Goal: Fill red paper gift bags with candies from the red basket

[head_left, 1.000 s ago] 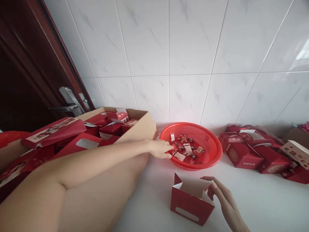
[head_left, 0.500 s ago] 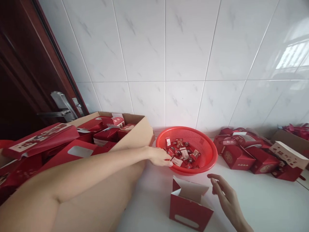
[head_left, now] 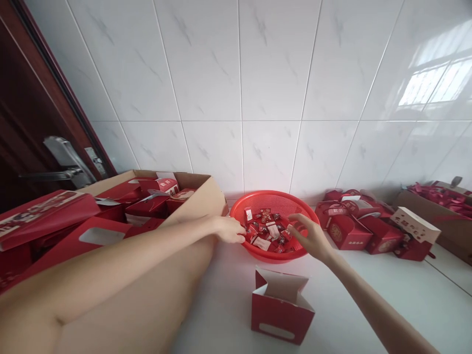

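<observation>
A red plastic basket (head_left: 275,257) holds several small red and white wrapped pieces (head_left: 273,229). At its left rim is my left hand (head_left: 230,230), fingers curled and their tips partly hidden, so its grip is unclear. My right hand (head_left: 309,236) reaches over the right side of the basket, fingers apart and touching or close to the wrapped pieces, with nothing held that I can see. In front of the basket an open-topped red box (head_left: 282,314) stands upright on the white surface.
On the left a large cardboard box (head_left: 199,196) holds several red boxes. Several closed red gift boxes (head_left: 350,233) stand to the right of the basket. A cardboard box (head_left: 452,231) with red ribbons sits at the far right. Behind is a tiled wall (head_left: 269,157).
My right hand has moved up and forward from beside the open red box to over the basket. My left hand stays near the basket's left rim. The view has shifted slightly right.
</observation>
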### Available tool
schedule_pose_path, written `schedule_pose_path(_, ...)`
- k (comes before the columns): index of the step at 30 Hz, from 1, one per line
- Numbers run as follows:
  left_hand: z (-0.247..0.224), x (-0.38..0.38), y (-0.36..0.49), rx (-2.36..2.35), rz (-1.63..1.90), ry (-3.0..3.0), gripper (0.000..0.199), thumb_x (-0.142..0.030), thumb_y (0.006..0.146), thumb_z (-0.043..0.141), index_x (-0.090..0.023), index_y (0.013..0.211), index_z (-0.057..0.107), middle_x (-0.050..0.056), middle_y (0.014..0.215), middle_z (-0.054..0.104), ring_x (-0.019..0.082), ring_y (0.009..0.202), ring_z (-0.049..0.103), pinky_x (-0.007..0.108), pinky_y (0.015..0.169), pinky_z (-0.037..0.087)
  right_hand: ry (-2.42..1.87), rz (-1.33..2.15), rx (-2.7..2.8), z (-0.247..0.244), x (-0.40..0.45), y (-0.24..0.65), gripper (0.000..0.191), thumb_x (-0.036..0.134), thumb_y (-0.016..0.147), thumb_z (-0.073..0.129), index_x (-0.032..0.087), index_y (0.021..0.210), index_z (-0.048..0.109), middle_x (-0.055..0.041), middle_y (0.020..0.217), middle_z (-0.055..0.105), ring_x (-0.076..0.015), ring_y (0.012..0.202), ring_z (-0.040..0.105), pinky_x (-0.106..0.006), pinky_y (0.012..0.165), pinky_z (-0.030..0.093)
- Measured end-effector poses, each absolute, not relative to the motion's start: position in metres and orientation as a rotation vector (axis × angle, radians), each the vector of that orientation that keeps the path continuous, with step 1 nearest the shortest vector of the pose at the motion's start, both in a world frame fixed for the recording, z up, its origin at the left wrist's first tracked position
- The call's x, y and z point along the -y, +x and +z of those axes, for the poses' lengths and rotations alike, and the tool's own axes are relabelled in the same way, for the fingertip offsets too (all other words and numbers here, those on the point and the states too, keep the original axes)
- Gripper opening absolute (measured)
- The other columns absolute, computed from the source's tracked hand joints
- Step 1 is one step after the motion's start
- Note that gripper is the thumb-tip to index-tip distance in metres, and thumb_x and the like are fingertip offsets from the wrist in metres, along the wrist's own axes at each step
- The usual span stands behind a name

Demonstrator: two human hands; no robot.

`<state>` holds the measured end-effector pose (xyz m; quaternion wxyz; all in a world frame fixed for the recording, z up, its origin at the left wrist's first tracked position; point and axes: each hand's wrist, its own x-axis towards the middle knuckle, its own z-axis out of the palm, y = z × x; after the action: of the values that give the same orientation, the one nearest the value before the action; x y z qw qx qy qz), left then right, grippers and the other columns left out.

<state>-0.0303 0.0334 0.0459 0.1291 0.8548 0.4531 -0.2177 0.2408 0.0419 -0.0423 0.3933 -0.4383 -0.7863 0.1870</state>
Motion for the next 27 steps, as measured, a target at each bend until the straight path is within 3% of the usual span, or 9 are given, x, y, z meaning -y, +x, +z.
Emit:
schedule_pose_path(4, 0.051, -0.028, -0.025, -1.331, -0.701, 2.475, 0.040, -0.032, 0.095, 0.039, -0.018, 0.116, 0.070, 0.014, 0.125, 0.068, 0.030, 0.116, 0.061, 0.039, 0.096, 0.045, -1.170, 0.481, 2.483, -0.030, -0.085, 0.212, 0.049, 0.020, 0.084, 0.056, 0.019, 0.133, 0.055, -0.0134, 0.124, 0.067, -0.0274, 0.103, 0.066, -0.039, 0.088, 0.051)
schedule_pose_path(8, 0.055, -0.027, -0.026, -1.386, -0.722, 2.454, 0.044, -0.032, 0.095, 0.037, -0.018, 0.127, 0.064, 0.015, 0.132, 0.064, 0.032, 0.120, 0.059, 0.042, 0.096, 0.046, -1.057, 0.538, 2.922, -0.029, -0.109, 0.182, 0.081, 0.033, 0.074, 0.076, 0.026, 0.148, 0.044, -0.0136, 0.152, 0.045, -0.0364, 0.136, 0.045, -0.046, 0.107, 0.040)
schedule_pose_path(11, 0.054, -0.028, -0.028, -1.419, -0.715, 2.440, 0.045, -0.037, 0.094, 0.040, -0.021, 0.128, 0.064, 0.015, 0.130, 0.065, 0.033, 0.116, 0.061, 0.041, 0.090, 0.049, -0.941, 0.562, 3.140, -0.037, -0.118, 0.161, 0.094, 0.040, 0.064, 0.084, 0.032, 0.148, 0.044, -0.0117, 0.161, 0.030, -0.0403, 0.140, 0.039, -0.048, 0.107, 0.039)
schedule_pose_path(14, 0.050, -0.031, -0.031, -1.423, -0.694, 2.440, 0.044, -0.041, 0.092, 0.044, -0.022, 0.124, 0.066, 0.015, 0.126, 0.067, 0.033, 0.115, 0.061, 0.040, 0.088, 0.050, -0.843, 0.465, 3.218, -0.044, -0.125, 0.144, 0.084, 0.035, 0.063, 0.085, 0.032, 0.141, 0.054, -0.0105, 0.149, 0.048, -0.0356, 0.127, 0.054, -0.039, 0.095, 0.048)
schedule_pose_path(16, 0.048, -0.032, -0.032, -1.408, -0.679, 2.443, 0.042, -0.041, 0.091, 0.045, -0.022, 0.121, 0.067, 0.014, 0.124, 0.068, 0.032, 0.114, 0.061, 0.039, 0.089, 0.049, -0.891, 0.341, 3.166, -0.042, -0.131, 0.138, 0.066, 0.031, 0.068, 0.083, 0.029, 0.131, 0.063, -0.0093, 0.129, 0.065, -0.0310, 0.112, 0.064, -0.033, 0.085, 0.050)
schedule_pose_path(19, 0.047, -0.032, -0.032, -1.377, -0.674, 2.445, 0.039, -0.039, 0.091, 0.044, -0.022, 0.117, 0.068, 0.012, 0.122, 0.069, 0.031, 0.116, 0.060, 0.039, 0.093, 0.047, -1.055, 0.241, 3.055, -0.034, -0.144, 0.139, 0.038, 0.025, 0.080, 0.072, 0.024, 0.118, 0.070, -0.0096, 0.106, 0.073, -0.0285, 0.096, 0.068, -0.032, 0.076, 0.050)
schedule_pose_path(24, 0.048, -0.031, -0.030, -1.369, -0.673, 2.445, 0.040, -0.038, 0.092, 0.044, -0.019, 0.118, 0.068, 0.016, 0.122, 0.068, 0.034, 0.115, 0.060, 0.043, 0.092, 0.047, -1.250, 0.211, 2.896, -0.018, -0.162, 0.160, 0.036, 0.022, 0.089, 0.059, 0.018, 0.124, 0.065, -0.0140, 0.117, 0.070, -0.0302, 0.102, 0.067, -0.033, 0.076, 0.051)
schedule_pose_path(27, 0.047, -0.030, -0.031, -1.376, -0.639, 2.449, 0.037, -0.039, 0.091, 0.048, -0.022, 0.116, 0.069, 0.013, 0.122, 0.069, 0.032, 0.117, 0.060, 0.040, 0.093, 0.047, -1.268, 0.266, 2.889, -0.017, -0.163, 0.176, 0.040, 0.030, 0.085, 0.067, 0.018, 0.124, 0.065, -0.0124, 0.116, 0.070, -0.0290, 0.101, 0.067, -0.033, 0.076, 0.052)
